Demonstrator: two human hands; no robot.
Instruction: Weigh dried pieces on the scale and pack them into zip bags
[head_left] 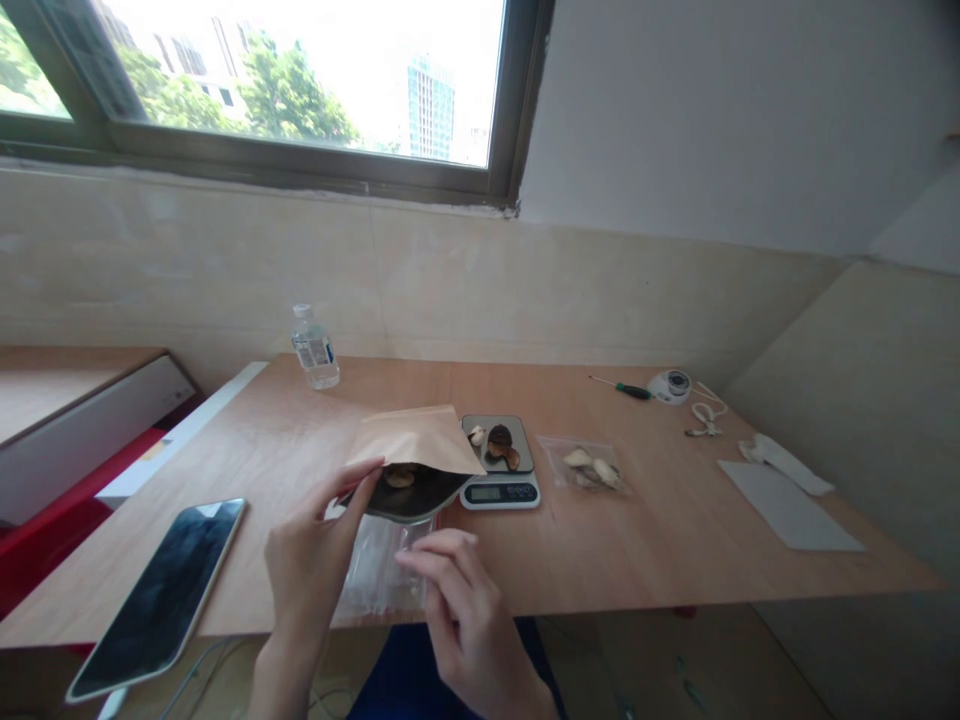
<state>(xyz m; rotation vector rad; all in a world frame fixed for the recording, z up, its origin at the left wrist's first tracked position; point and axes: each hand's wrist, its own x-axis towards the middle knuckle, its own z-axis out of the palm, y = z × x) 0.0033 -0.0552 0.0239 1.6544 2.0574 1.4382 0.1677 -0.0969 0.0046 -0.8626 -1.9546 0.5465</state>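
My left hand (319, 550) pinches the left edge of a brown kraft paper pouch (416, 435), tilted with its dark mouth toward me. Inside the mouth, a few pieces that look like dried mushrooms (399, 478) show. Just below the pouch's opening is my right hand (469, 610), fingers loosely bent and apart, with nothing visible in them. Beyond the pouch stands a small digital kitchen scale (480, 497), bearing several dark and pale dried mushroom pieces (500, 440). Its display is too small to read. Clear plastic bags (375, 575) lie flat beneath the pouch and hands.
A clear bag of pale slices (592, 468) lies right of the scale. A tablet (161, 595) rests at the left front edge, a water bottle (316, 355) at the back. Farther right are a screwdriver (634, 390), a white camera (667, 388) with cable, and white paper (795, 510).
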